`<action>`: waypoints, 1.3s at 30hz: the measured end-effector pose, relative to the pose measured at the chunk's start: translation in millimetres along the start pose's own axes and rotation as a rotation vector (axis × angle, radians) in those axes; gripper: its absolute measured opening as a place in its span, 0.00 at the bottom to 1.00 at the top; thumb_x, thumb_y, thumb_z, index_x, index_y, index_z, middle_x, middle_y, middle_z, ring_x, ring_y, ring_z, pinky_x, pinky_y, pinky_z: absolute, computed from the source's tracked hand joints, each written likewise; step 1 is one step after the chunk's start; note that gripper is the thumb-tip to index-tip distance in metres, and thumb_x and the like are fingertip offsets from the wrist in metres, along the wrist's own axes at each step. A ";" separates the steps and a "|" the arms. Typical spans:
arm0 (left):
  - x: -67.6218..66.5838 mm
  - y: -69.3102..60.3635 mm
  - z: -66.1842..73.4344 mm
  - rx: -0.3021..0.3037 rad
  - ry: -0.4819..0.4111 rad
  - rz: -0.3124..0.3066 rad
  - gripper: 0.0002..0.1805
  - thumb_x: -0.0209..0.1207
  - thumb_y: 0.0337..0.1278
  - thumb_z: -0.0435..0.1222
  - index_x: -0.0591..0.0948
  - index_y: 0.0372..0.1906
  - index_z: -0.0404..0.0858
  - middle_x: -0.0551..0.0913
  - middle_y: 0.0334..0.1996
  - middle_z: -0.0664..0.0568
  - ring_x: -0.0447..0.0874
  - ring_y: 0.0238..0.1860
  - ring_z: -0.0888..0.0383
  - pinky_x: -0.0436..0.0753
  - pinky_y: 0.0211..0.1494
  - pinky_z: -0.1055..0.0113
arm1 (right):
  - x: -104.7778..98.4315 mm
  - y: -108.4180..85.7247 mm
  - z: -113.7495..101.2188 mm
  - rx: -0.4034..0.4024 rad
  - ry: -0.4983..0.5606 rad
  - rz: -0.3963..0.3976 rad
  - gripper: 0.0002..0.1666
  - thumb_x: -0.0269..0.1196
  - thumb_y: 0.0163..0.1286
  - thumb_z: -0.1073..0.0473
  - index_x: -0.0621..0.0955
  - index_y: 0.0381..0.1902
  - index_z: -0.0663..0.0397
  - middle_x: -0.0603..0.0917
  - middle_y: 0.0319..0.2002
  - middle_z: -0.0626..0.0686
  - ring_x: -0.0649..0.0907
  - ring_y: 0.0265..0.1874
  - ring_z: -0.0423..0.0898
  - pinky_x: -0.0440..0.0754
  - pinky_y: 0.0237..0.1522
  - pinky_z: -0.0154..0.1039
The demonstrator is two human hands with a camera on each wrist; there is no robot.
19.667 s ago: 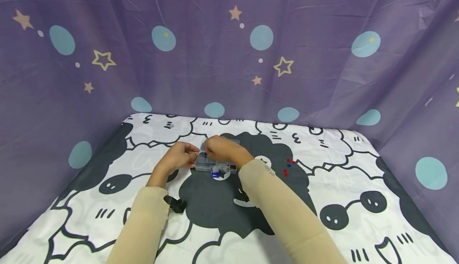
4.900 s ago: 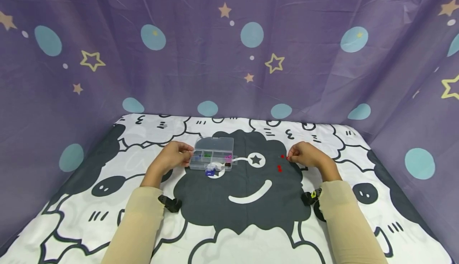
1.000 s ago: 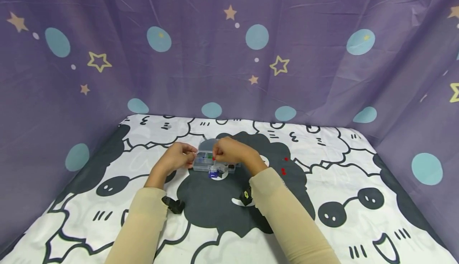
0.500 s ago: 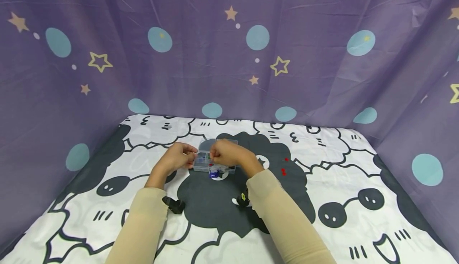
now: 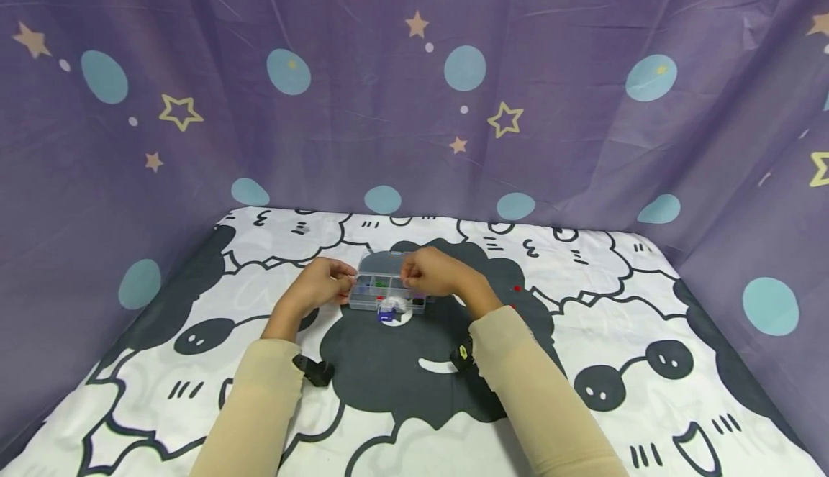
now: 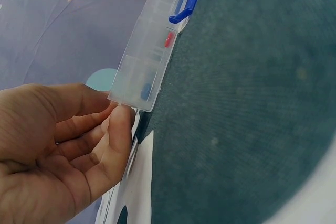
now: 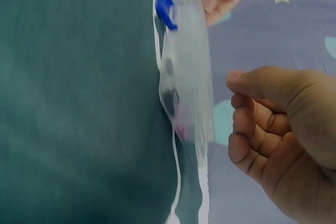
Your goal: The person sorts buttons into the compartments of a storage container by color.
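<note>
A clear plastic compartment box (image 5: 363, 304) lies with its lid (image 5: 378, 265) raised at the back and a blue latch (image 5: 386, 314) at its front. My left hand (image 5: 317, 284) pinches the box's left end between thumb and fingers, plain in the left wrist view. A small red piece (image 6: 169, 39) and a blue piece (image 6: 146, 92) show through the front wall. Above the box's right half hovers my right hand (image 5: 435, 273); in the right wrist view its fingers are loosely curled, apart from the box, with nothing between them. Green pieces (image 5: 382, 284) sit in a middle compartment.
On the cloth to the right lies a small red piece (image 5: 517, 288), and another red piece (image 5: 513, 307) is partly hidden by my right sleeve. Dark pieces (image 5: 417, 301) sit in the box's right front. A purple curtain (image 5: 414, 139) hangs behind the table.
Half a second ago my right hand held a red piece at the box's front; now the piece is in the box and the hand has drawn back right and upward. The left hand stays.
</note>
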State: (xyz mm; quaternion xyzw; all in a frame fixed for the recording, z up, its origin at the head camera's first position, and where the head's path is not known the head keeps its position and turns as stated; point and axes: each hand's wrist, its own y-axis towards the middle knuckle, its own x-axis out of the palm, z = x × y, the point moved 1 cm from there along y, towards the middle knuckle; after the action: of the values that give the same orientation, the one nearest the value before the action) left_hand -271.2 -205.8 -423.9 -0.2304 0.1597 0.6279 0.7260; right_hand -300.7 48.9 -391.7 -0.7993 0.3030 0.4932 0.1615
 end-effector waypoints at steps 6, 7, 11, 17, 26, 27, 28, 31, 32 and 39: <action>-0.1 -0.6 0.1 -0.011 -0.006 -0.003 0.14 0.56 0.72 0.28 0.81 0.57 0.27 0.83 0.42 0.39 0.85 0.31 0.57 0.88 0.35 0.65 | -8.0 -17.9 15.0 0.032 0.055 0.000 0.05 0.63 0.75 0.63 0.86 0.40 0.57 0.87 0.35 0.47 0.83 0.32 0.38 0.83 0.37 0.36; 0.2 -0.5 0.2 -0.013 -0.006 -0.003 0.14 0.56 0.72 0.28 0.81 0.57 0.27 0.83 0.42 0.39 0.85 0.32 0.57 0.88 0.35 0.65 | -9.5 -21.1 17.6 0.034 0.065 0.003 0.05 0.63 0.75 0.63 0.86 0.40 0.57 0.87 0.35 0.48 0.83 0.32 0.39 0.83 0.36 0.37; 0.6 -0.3 0.9 -0.020 -0.004 -0.004 0.14 0.56 0.72 0.28 0.81 0.57 0.27 0.83 0.42 0.40 0.85 0.31 0.57 0.88 0.35 0.65 | -14.4 -33.5 27.9 0.054 0.054 0.033 0.04 0.64 0.73 0.63 0.86 0.40 0.57 0.88 0.34 0.48 0.84 0.32 0.39 0.83 0.37 0.37; 0.4 -0.3 0.4 -0.012 -0.010 -0.006 0.15 0.56 0.72 0.28 0.81 0.57 0.27 0.83 0.42 0.39 0.85 0.31 0.57 0.89 0.36 0.65 | -21.6 -50.7 42.9 0.127 0.057 0.046 0.03 0.66 0.73 0.62 0.86 0.38 0.55 0.87 0.32 0.49 0.82 0.28 0.39 0.83 0.34 0.37; 0.8 0.4 -0.1 -0.003 -0.014 -0.007 0.15 0.56 0.72 0.28 0.81 0.58 0.27 0.83 0.43 0.39 0.85 0.31 0.56 0.89 0.35 0.64 | -32.7 -76.7 60.7 0.172 0.048 0.075 0.03 0.67 0.71 0.63 0.86 0.37 0.57 0.87 0.30 0.48 0.81 0.27 0.39 0.81 0.33 0.37; 0.9 0.7 0.1 -0.003 -0.014 -0.008 0.15 0.56 0.72 0.28 0.81 0.58 0.27 0.83 0.43 0.39 0.85 0.31 0.56 0.89 0.35 0.64 | -33.7 -79.8 62.8 0.173 0.045 0.080 0.03 0.67 0.71 0.63 0.86 0.36 0.57 0.87 0.30 0.47 0.81 0.27 0.39 0.81 0.33 0.37; 1.0 0.8 0.5 -0.003 -0.014 -0.008 0.15 0.56 0.72 0.28 0.81 0.58 0.27 0.83 0.43 0.39 0.86 0.31 0.56 0.89 0.36 0.64 | -34.6 -82.9 64.9 0.177 0.040 0.086 0.03 0.68 0.70 0.63 0.87 0.36 0.58 0.87 0.30 0.47 0.81 0.27 0.39 0.81 0.33 0.37; 0.8 0.8 1.2 -0.001 -0.013 -0.008 0.15 0.56 0.72 0.28 0.81 0.58 0.27 0.83 0.43 0.38 0.86 0.31 0.56 0.89 0.36 0.64 | -37.2 -91.8 71.2 0.195 0.039 0.089 0.03 0.68 0.70 0.63 0.87 0.37 0.58 0.87 0.29 0.45 0.81 0.28 0.39 0.81 0.34 0.37; 0.7 0.6 1.3 -0.002 -0.012 -0.006 0.15 0.56 0.72 0.28 0.81 0.58 0.27 0.83 0.43 0.39 0.86 0.31 0.56 0.89 0.36 0.64 | -38.3 -94.5 73.1 0.205 0.041 0.090 0.03 0.68 0.70 0.63 0.87 0.37 0.58 0.87 0.30 0.45 0.81 0.28 0.39 0.81 0.35 0.37; 0.5 -0.3 0.3 -0.005 0.004 -0.001 0.16 0.57 0.72 0.29 0.80 0.59 0.27 0.83 0.42 0.39 0.85 0.30 0.58 0.88 0.35 0.65 | -46.0 -114.1 87.5 0.289 0.080 0.093 0.03 0.67 0.71 0.63 0.87 0.37 0.58 0.88 0.31 0.51 0.81 0.28 0.41 0.81 0.33 0.39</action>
State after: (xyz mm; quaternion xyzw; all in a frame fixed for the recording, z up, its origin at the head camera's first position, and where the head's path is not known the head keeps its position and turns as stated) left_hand -270.8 -205.2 -423.8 -0.2336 0.1593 0.6274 0.7256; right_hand -302.8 199.7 -396.0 -0.7719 0.4139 0.4189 0.2397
